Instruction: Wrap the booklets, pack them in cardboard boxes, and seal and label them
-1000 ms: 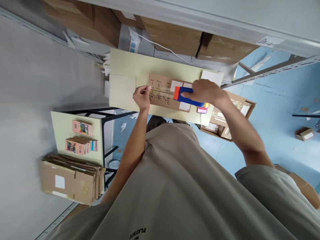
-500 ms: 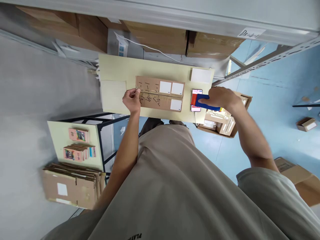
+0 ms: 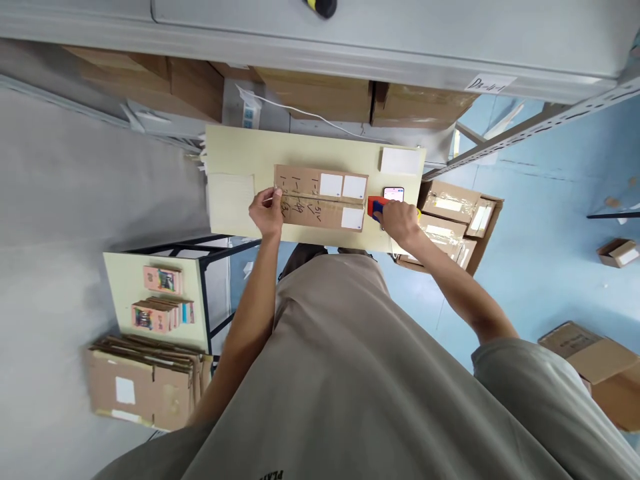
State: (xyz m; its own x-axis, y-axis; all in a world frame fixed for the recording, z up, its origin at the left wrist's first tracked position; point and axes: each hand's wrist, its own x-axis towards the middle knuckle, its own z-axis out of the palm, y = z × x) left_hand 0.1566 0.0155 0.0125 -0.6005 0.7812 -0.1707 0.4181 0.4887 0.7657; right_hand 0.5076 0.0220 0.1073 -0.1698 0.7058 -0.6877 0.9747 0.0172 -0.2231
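Observation:
A long cardboard box (image 3: 305, 212) lies on the cream tabletop, with handwritten marks, white labels and a strip of tape along its middle seam. My left hand (image 3: 267, 212) is closed at the box's left end, thumb on the top edge by the seam; some fingers are hidden. In my right hand (image 3: 400, 220) is a red and blue tape dispenser (image 3: 375, 207), its red front at the right end of the box. Partly covered by that hand, a phone (image 3: 394, 194) with a lit screen lies on the tabletop.
White paper stacks lie on the tabletop (image 3: 235, 147) at left (image 3: 231, 203) and right (image 3: 400, 161). An open carton (image 3: 485, 240) of taped boxes stands to the right. A grey shelf (image 3: 300, 50) runs across the front. Flattened cartons (image 3: 145, 387) lean at lower left.
My right hand has brought the tape dispenser left, from over the phone to the box's right end. My left hand stays at the left end. The view has shifted slightly.

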